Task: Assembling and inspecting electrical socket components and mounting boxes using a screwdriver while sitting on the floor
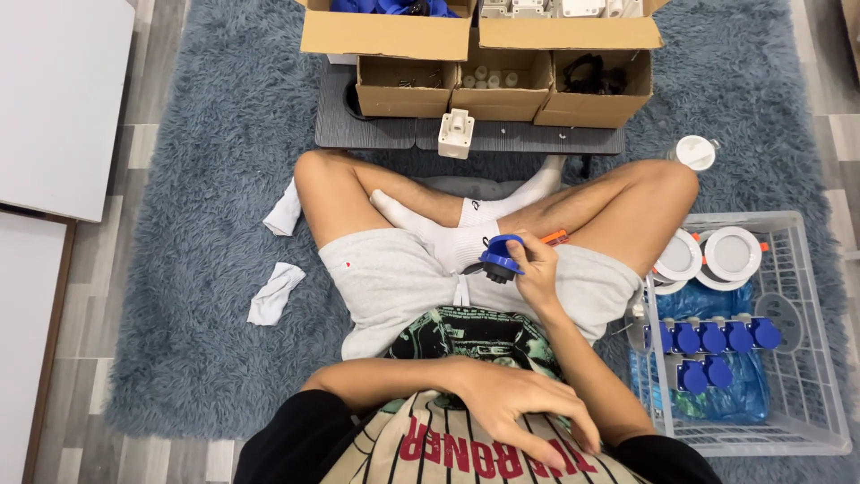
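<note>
I take the white wire basket (811,269) as my landmark; everything else I place from it. My right hand (536,269) sits to the basket's left, over my lap, its grip clamped on a blue round socket part (500,258) together with an orange-handled tool (555,237); the fingers are curled around both, so I cannot tell exactly how the tool is pinched. The blue part lies on the side of that hand away from the basket, touching the fingertips; the tool's long axis runs roughly toward the basket and slightly away from me, its orange end poking out past the knuckles. My left hand (524,403) is nearer to me than the basket, resting flat on my striped shirt with fingers spread and loose, holding nothing; so the right hand is clearly the nearer one to the blue part, which it already carries. Inside the basket lie rows of blue caps (712,338) on a blue plastic bag, with white round fittings (733,254) at the far end. Well to the basket's left and beyond my knees stand open cardboard boxes (502,85) on a grey board, a white square piece (456,134) just in front of them; two white cloths (276,294) lie on the shaggy rug (215,161) further left.
</note>
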